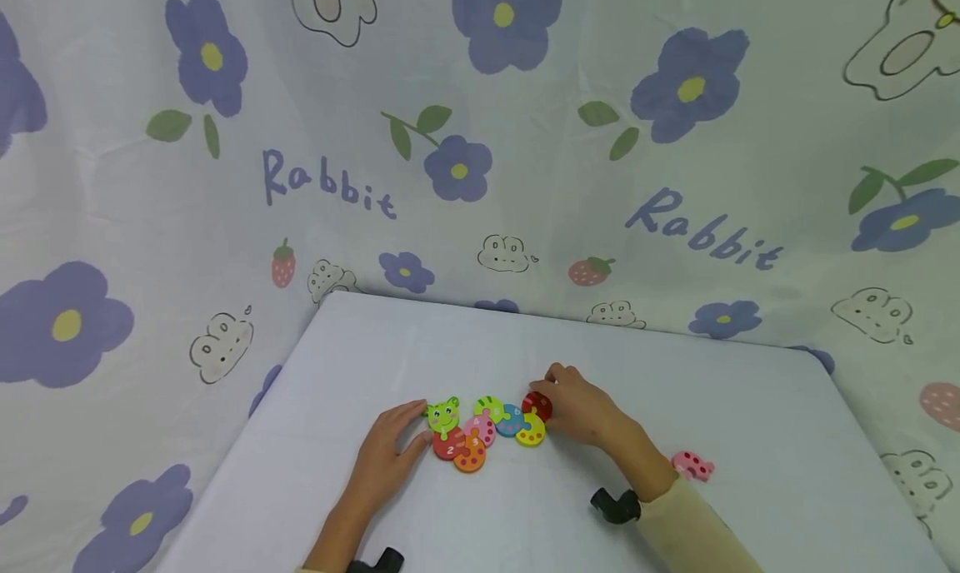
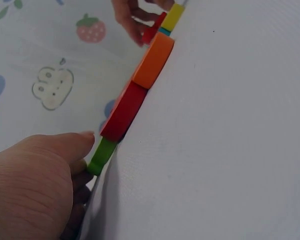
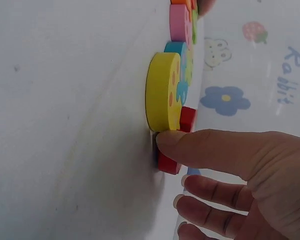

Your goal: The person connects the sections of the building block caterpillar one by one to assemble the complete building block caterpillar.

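Note:
A caterpillar puzzle of joined round, coloured pieces zigzags across the white table. At its left end is the green head piece [image 1: 443,416], followed by a red piece marked 2 [image 1: 448,444] and an orange one [image 1: 469,455]. My left hand [image 1: 386,452] touches the left edge of the head, its thumb close to the red piece. At the other end, my right hand [image 1: 581,406] pinches a dark red piece [image 1: 536,405] between thumb and fingers. That piece lies against the yellow piece [image 3: 160,92], which is beside a blue piece [image 1: 511,421].
A loose pink spotted piece [image 1: 693,465] lies on the white table [image 1: 555,515] near the right forearm. Behind the table hangs a curtain [image 1: 525,215] printed with flowers and rabbits. Black wrist cameras [image 1: 617,506] are worn on both arms.

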`<state>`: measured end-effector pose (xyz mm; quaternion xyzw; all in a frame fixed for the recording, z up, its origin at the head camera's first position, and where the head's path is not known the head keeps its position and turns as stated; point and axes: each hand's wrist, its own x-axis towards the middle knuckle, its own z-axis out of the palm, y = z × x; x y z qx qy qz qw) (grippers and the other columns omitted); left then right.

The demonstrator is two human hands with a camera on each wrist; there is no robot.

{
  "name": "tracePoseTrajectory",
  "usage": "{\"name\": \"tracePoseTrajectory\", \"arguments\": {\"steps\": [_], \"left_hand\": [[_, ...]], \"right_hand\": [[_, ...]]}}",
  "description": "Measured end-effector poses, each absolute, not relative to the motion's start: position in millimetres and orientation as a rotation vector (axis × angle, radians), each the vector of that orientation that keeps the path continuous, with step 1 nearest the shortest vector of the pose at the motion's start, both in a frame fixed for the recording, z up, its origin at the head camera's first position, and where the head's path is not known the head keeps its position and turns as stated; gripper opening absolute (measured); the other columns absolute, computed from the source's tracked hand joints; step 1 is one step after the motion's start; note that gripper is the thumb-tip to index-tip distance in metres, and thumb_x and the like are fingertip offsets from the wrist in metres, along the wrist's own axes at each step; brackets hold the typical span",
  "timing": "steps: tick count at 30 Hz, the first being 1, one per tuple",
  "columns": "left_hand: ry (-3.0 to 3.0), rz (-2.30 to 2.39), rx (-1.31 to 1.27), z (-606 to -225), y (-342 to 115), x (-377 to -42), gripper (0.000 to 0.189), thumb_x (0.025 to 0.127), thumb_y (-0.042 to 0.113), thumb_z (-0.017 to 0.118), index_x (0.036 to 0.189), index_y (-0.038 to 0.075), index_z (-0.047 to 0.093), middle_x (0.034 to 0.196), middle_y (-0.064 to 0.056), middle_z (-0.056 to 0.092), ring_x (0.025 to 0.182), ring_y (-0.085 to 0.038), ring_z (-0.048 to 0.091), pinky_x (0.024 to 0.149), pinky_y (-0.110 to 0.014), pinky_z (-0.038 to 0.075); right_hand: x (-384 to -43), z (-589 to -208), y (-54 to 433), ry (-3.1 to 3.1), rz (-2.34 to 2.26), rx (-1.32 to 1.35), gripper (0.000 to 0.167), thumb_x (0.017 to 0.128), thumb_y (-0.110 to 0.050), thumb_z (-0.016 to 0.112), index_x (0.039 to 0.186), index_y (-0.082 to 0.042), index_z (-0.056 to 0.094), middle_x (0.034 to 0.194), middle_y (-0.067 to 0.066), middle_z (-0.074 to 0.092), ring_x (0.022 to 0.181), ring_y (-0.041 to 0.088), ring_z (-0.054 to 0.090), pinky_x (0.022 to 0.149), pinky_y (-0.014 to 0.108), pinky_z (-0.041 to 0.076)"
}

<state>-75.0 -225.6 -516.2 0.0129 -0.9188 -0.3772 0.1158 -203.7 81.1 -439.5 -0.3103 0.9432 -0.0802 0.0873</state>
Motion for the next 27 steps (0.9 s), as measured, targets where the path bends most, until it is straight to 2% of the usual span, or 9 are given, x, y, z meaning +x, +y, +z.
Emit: {"name": "tracePoseTrajectory", "arguments": {"steps": [5,12,21,27], "left_hand": [[-2.679,-1.09,0.03,-515.2,-224.3,-74.8,0.055,0.096,0.026,0.079,0.147,0.015,0.062,0.148,-0.001,0.06,0.142,-0.028,0.049,0.117,-0.054,0.04],[-2.696,-1.098,0.061,-512.4,-222.3,-73.6,0.054,0.097,0.027,0.079,0.147,0.015,0.062,0.149,-0.001,0.059,0.143,-0.027,0.048,0.118,-0.054,0.039],[-2.704,-1.076,0.06,-514.2,-220.8,-73.9,0.055,0.097,0.028,0.078,0.147,0.016,0.061,0.15,-0.001,0.058,0.143,-0.028,0.047,0.118,-0.056,0.038],[-2.674,-1.065,0.036,-516.6,-220.2,-75.3,0.054,0.097,0.028,0.078,0.147,0.014,0.062,0.149,-0.002,0.06,0.141,-0.029,0.049,0.117,-0.055,0.039]], "right_hand": [[-205.0,-441.0,85.5,2.8,-0.277,-0.922,0.057,0.079,-0.021,0.094,0.132,-0.02,0.073,0.117,0.003,0.059,0.109,0.02,0.055,0.086,0.034,0.062],[-200.0,-430.3,104.4,2.807,-0.395,-0.848,0.05,0.086,-0.019,0.088,0.134,-0.019,0.072,0.119,0.003,0.061,0.113,0.022,0.057,0.087,0.039,0.062],[-190.0,-415.7,168.7,2.846,-0.434,-0.815,0.05,0.091,-0.02,0.082,0.138,-0.009,0.068,0.127,0.009,0.062,0.12,0.031,0.059,0.099,0.052,0.057],[-174.7,-413.3,215.2,2.831,-0.481,-0.772,0.049,0.094,-0.019,0.079,0.139,-0.005,0.065,0.13,0.013,0.062,0.122,0.038,0.058,0.1,0.06,0.053]]}}
